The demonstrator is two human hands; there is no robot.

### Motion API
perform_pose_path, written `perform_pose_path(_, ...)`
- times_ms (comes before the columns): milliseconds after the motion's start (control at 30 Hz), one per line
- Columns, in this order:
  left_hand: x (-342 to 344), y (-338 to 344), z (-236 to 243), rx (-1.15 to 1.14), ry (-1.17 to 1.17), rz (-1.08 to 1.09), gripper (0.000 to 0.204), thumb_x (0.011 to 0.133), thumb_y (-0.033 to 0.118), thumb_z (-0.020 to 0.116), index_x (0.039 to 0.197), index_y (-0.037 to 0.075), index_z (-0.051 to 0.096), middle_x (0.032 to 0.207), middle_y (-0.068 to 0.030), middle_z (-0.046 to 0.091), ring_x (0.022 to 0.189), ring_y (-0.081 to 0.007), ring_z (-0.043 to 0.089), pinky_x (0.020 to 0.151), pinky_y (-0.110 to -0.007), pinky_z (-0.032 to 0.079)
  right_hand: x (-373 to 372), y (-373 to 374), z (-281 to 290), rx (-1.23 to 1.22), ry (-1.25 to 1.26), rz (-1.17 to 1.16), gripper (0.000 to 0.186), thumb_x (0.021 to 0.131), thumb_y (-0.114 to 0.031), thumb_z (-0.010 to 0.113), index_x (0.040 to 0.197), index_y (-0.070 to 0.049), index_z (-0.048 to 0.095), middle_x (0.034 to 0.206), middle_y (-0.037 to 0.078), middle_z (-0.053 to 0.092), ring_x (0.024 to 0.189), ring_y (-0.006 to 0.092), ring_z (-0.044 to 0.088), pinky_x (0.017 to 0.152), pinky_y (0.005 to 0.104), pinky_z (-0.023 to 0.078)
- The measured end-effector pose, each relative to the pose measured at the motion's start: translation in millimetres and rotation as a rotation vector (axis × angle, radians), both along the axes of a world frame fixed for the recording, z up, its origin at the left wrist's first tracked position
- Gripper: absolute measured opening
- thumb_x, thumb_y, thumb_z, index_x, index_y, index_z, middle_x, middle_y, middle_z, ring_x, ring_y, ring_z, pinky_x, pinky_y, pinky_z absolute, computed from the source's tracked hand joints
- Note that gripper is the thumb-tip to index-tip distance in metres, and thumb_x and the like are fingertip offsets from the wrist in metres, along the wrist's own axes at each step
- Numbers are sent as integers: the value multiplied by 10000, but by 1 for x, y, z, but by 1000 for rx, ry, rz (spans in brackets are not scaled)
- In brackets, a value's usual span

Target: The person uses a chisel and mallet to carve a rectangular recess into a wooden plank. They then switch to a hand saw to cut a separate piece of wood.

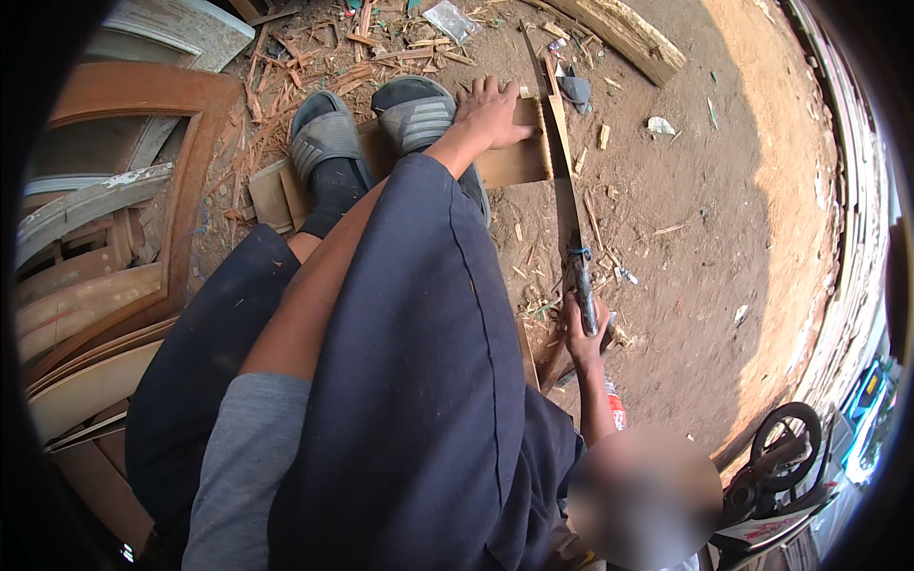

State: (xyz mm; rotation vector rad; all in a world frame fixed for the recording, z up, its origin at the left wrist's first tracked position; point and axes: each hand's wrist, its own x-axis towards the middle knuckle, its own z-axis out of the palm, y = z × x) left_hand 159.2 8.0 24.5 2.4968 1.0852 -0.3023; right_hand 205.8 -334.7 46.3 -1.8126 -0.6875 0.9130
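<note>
A handsaw (568, 205) with a long dark blade points away from me, its blade along the right end of a wooden board (512, 165). My right hand (583, 328) is closed around the saw's worn handle, which has a blue tie where it meets the blade. My left hand (486, 116) presses on the board from above, fingers spread at its far edge and thumb on its face. My sandalled foot (416, 109) rests on the board just left of that hand. A narrow strip of wood (558, 119) lies along the blade's right side.
Wood shavings and scraps (314, 59) litter the dirt ground (685, 219). A thick timber (624, 38) lies at the far right. Wooden frames (214, 105) and curved pieces are stacked at the left. A motorbike (785, 447) stands at the lower right, beside a blurred round patch.
</note>
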Motion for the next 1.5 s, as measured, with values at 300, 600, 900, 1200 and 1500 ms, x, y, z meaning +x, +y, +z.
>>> perform_pose_path(300,1,-3,1,-6,-11,9,727,742,445,621,1312,81,355,1275,-193,378,1237,-365,324,967,-551,317,1,7,-2,-46,-59,40,183,844,-143,562,717,-16,526,578,-12,450,542,63,406,481,259,334)
perform_pose_path(600,-1,0,-1,12,-16,8,699,738,438,630,1282,70,391,1270,-199,382,1238,-375,324,974,-551,319,2,22,-4,-28,27,4,173,827,-151,566,728,-12,537,583,7,453,547,77,417,496,266,350)
perform_pose_path(900,3,3,-3,-38,-20,30,743,758,454,621,1344,85,351,1313,-182,357,1261,-350,299,1011,-547,277,1,33,-9,-43,82,-38,175,835,-143,551,730,-6,522,585,9,435,546,84,393,498,277,343)
perform_pose_path(1200,1,3,6,-20,-2,20,723,744,441,621,1312,74,365,1282,-194,377,1222,-374,335,972,-537,319,2,42,-6,-22,69,-60,216,841,-149,577,690,-19,493,564,-18,400,525,65,348,464,272,295)
perform_pose_path(1500,4,5,13,-68,57,23,746,749,441,648,1329,73,357,1318,-181,367,1246,-353,317,1019,-535,275,2,25,3,23,-92,51,132,823,-112,567,743,-7,560,563,23,460,521,72,416,481,268,342)
